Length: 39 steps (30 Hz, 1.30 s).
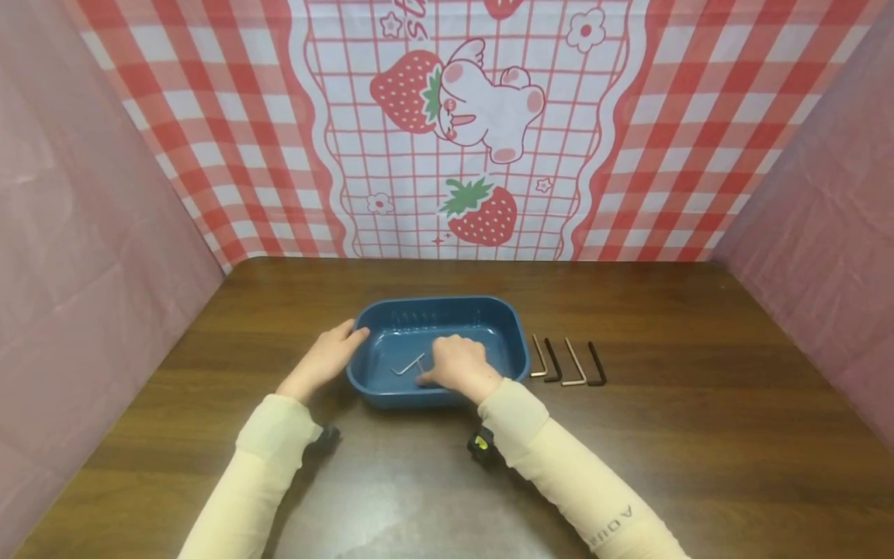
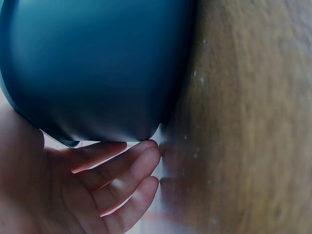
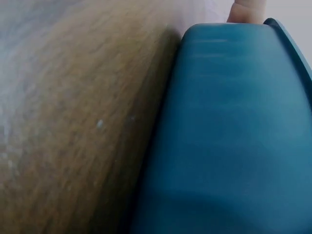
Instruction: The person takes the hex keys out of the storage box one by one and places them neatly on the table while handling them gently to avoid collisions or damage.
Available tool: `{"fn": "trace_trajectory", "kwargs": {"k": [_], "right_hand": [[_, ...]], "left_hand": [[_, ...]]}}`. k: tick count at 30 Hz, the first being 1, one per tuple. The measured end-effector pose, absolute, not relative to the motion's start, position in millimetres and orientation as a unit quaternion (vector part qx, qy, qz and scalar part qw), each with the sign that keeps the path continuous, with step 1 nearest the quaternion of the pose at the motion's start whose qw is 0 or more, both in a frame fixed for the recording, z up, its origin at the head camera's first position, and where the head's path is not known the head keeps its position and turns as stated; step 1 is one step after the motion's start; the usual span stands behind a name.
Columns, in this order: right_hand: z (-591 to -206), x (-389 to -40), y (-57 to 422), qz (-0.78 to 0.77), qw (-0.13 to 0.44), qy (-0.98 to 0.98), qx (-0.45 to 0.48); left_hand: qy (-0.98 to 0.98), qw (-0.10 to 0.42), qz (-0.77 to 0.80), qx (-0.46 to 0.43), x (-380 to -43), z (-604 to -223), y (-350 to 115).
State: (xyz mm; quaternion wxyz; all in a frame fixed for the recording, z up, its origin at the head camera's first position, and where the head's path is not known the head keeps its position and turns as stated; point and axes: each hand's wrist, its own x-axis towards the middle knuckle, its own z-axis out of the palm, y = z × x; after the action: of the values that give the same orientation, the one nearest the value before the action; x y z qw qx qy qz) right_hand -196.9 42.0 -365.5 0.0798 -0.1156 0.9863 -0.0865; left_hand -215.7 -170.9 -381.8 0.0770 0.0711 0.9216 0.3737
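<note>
A blue rectangular basin (image 1: 436, 397) stands on the wooden table. My left hand (image 1: 324, 357) grips its left end, thumb over the rim and the other fingers against the outer wall, as the left wrist view shows. Down inside the basin, my right hand (image 1: 457, 363) is curled, and its fingertips appear to pinch a thin hex key (image 1: 420, 365) that is mostly covered. A silver hex key (image 1: 408, 366) lies on the basin floor just left of those fingertips. In the right wrist view the basin's outer wall (image 3: 229, 126) hides the right hand's fingers.
Right of the basin several hex keys lie in a row, among them a bronze-coloured one (image 1: 576, 362) and a black one (image 1: 597, 363). A checked strawberry cloth (image 1: 244, 132) hangs behind the table (image 1: 684, 435), with pink cloth (image 1: 817, 194) at both sides.
</note>
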Motion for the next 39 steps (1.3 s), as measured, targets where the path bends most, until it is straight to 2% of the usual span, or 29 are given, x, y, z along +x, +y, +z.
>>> {"fn": "trace_trajectory", "kwargs": {"k": [12,39], "right_hand": [[-366,-199,43,-0.095,0.091,0.985,-0.115],[-363,-202,65,-0.166,0.058,0.979,-0.106]], "left_hand": [[0.923,0.073,0.371,0.075,-216,-383,-172],[0.923,0.078,0.369,0.072,-216,-383,-171]]}}
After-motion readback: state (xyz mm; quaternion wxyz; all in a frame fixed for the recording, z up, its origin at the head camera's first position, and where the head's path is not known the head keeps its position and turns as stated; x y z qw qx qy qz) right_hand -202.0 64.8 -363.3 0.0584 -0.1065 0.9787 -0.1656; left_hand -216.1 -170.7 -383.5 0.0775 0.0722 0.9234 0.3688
